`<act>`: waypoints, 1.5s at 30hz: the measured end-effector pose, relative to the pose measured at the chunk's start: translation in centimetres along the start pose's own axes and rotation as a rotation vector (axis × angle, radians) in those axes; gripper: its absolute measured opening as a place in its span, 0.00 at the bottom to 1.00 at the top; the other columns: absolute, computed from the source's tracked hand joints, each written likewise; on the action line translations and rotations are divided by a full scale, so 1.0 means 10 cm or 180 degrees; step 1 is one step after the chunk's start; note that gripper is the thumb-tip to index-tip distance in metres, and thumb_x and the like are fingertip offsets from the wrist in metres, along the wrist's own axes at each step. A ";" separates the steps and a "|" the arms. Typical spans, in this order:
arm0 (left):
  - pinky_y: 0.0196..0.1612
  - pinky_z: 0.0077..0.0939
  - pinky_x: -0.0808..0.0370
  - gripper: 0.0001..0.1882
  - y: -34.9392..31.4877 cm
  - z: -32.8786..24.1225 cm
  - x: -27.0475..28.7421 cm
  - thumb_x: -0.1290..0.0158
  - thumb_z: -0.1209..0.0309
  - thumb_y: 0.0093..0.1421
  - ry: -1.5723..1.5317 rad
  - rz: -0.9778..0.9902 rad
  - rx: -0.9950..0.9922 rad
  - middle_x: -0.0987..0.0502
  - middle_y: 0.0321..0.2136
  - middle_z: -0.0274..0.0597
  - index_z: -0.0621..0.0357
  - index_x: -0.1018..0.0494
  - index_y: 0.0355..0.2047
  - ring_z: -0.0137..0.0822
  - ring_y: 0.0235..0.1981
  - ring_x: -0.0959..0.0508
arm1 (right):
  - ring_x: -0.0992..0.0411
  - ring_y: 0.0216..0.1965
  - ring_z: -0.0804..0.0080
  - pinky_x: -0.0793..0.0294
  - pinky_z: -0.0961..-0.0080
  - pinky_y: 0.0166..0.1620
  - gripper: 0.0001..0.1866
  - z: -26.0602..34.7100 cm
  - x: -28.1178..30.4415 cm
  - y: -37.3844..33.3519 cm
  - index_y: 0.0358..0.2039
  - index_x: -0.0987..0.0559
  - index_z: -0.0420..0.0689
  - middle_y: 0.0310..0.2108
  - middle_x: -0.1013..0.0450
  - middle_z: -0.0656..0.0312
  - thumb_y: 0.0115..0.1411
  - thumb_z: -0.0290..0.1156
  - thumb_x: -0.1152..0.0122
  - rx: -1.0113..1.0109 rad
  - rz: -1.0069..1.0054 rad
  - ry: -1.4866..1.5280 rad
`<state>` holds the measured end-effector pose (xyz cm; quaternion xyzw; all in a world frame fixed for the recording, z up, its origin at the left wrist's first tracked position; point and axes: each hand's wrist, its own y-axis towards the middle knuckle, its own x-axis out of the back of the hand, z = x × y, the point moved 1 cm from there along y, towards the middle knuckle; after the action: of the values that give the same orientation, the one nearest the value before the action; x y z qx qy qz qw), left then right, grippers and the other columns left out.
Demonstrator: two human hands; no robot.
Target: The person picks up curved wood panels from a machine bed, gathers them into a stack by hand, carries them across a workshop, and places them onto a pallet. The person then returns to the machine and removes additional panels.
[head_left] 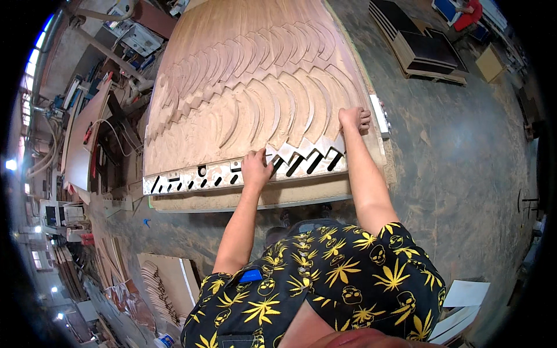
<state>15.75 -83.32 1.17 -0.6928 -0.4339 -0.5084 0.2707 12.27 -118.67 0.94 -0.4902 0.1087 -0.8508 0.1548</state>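
A large wooden panel (203, 124), cut into rows of curved pieces (296, 107) with stepped ends and dusted with sawdust, lies on a machine bed before me. At the panel's near edge my left hand (256, 168) is closed, its fingertips bent down beside a zigzag cut. My right hand (354, 119) is closed too, fingers curled under, over the right end of the near row of curves. What either hand holds, if anything, is hidden beneath the fingers. Between and below the hands shows a pale slotted bed edge (301, 165) with slanted dark openings.
Dark boards (418, 49) are stacked on the floor at the far right. Another person in red (467, 14) is beyond them. A leaning panel (87, 136) and hoses stand at left. Behind me at lower left, curved wooden pieces (159, 293) lie on a board.
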 end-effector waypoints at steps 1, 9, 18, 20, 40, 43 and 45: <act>0.52 0.46 0.29 0.26 0.00 -0.01 0.00 0.36 0.64 0.50 -0.0008 -0.0007 0.0025 0.24 0.41 0.46 0.52 0.24 0.51 0.50 0.47 0.26 | 0.54 0.69 0.44 0.52 0.46 0.67 0.43 0.03 0.00 -0.02 0.65 0.40 0.34 0.68 0.52 0.46 0.52 0.40 0.36 -0.0068 0.0002 0.0009; 0.50 0.45 0.27 0.27 -0.06 -0.04 0.03 0.34 0.63 0.47 -0.0016 -0.0105 0.0074 0.22 0.39 0.49 0.54 0.22 0.49 0.51 0.44 0.23 | 0.52 0.67 0.42 0.52 0.47 0.66 0.39 -0.01 0.02 0.07 0.64 0.40 0.34 0.67 0.52 0.46 0.55 0.35 0.39 -0.0235 0.0007 0.0173; 0.51 0.45 0.27 0.29 -0.09 -0.14 0.20 0.33 0.59 0.47 0.0125 0.0051 0.0152 0.21 0.40 0.48 0.54 0.21 0.50 0.50 0.45 0.22 | 0.52 0.67 0.44 0.54 0.45 0.67 0.39 -0.03 0.08 0.15 0.64 0.39 0.37 0.67 0.51 0.49 0.53 0.33 0.38 -0.0225 0.0189 0.0166; 0.51 0.45 0.27 0.29 -0.10 -0.11 0.19 0.33 0.60 0.47 0.0145 0.0063 0.0175 0.21 0.40 0.48 0.54 0.21 0.50 0.50 0.45 0.22 | 0.51 0.66 0.44 0.54 0.45 0.67 0.38 -0.05 0.08 -0.02 0.64 0.37 0.38 0.66 0.49 0.48 0.54 0.35 0.37 0.0099 0.0002 0.0076; 0.55 0.47 0.29 0.28 0.00 -0.08 0.18 0.34 0.62 0.48 0.0099 -0.0103 0.0258 0.23 0.42 0.50 0.52 0.21 0.52 0.52 0.48 0.25 | 0.39 0.61 0.48 0.45 0.47 0.64 0.14 -0.12 -0.02 -0.17 0.45 0.17 0.47 0.55 0.32 0.52 0.61 0.38 0.41 0.1621 -0.0351 -0.0290; 0.55 0.47 0.30 0.29 0.00 -0.11 0.20 0.34 0.61 0.47 0.0048 -0.0030 0.0244 0.24 0.42 0.50 0.53 0.21 0.52 0.51 0.49 0.25 | 0.39 0.62 0.48 0.45 0.48 0.65 0.20 -0.11 -0.05 -0.18 0.47 0.17 0.47 0.56 0.31 0.52 0.58 0.43 0.37 0.1881 -0.0255 -0.0404; 0.55 0.47 0.30 0.29 0.01 -0.15 0.23 0.34 0.61 0.47 0.0079 0.0002 0.0318 0.24 0.42 0.50 0.53 0.21 0.52 0.51 0.49 0.25 | 0.37 0.61 0.49 0.42 0.49 0.64 0.23 -0.03 -0.09 -0.26 0.48 0.18 0.45 0.56 0.30 0.50 0.57 0.47 0.35 0.2092 -0.0147 -0.0780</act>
<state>15.33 -83.85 3.87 -0.6722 -0.4551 -0.4946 0.3104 12.04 -115.87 0.90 -0.5150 -0.2015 -0.7784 0.2969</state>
